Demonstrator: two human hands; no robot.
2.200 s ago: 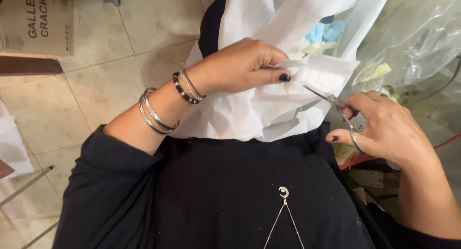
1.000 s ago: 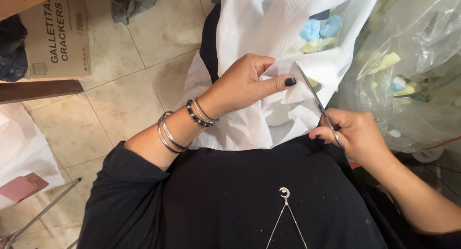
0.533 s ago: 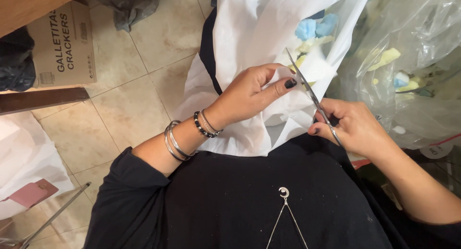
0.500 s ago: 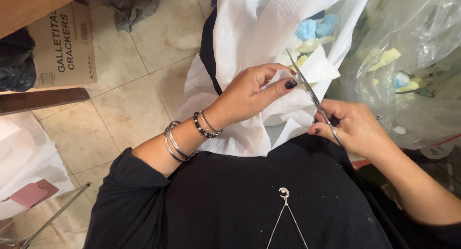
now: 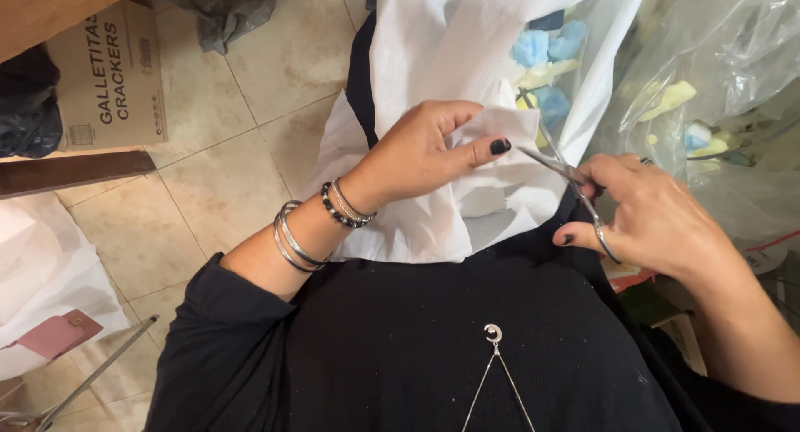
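Here the fingers (image 5: 467,153) of the left hand (image 5: 417,153) are pressed together on a fold of white fabric (image 5: 467,65), the thumb pinching it just beside the open blades of the scissors (image 5: 567,178). The fingers of the right hand (image 5: 658,219) are curled through the scissor loops, gripping them, tips aimed at the pinched edge. The cloth lies over the lap, hanging down toward the tiled floor (image 5: 208,182); it looks light, thin and limp, likely to sag and slip unless held taut close to the cut, so the edge next to the blades seems the best hold. The left wrist, with bracelets (image 5: 321,219), bends inward from a black sleeve; the right forearm comes in from the lower right. Clear bags (image 5: 717,90) of coloured foam pieces sit beside the lap.
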